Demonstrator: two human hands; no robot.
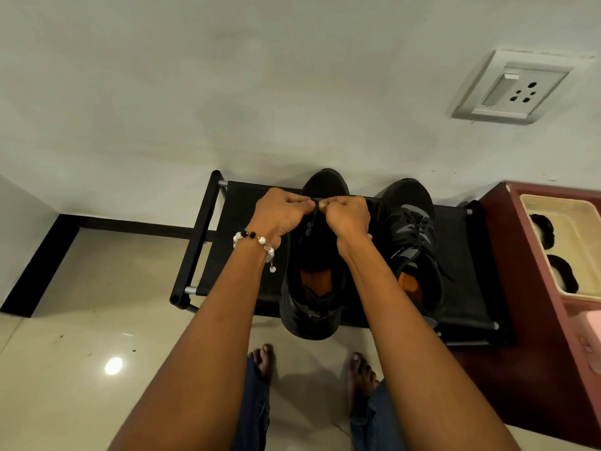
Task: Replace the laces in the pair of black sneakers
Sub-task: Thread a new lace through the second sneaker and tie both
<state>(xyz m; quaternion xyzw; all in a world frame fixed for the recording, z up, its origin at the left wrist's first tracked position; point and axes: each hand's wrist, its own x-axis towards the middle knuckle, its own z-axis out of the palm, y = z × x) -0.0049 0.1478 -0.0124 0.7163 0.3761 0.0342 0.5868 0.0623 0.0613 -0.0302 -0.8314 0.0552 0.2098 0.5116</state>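
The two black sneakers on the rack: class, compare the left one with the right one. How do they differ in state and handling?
The left sneaker is being worked on: the left hand and right hand pinch its black lace near the toe end. The right sneaker is untouched. Its laces sit crossed over grey side panels; the left sneaker's lacing is mostly hidden. Both are black with orange insoles and stand on the black rack.

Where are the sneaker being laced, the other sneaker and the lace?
left sneaker (312, 288), head view, orange insole at the heel opening.
right sneaker (411, 229), head view, laced upper.
lace (312, 219), head view, strand hanging below the pinching fingers.
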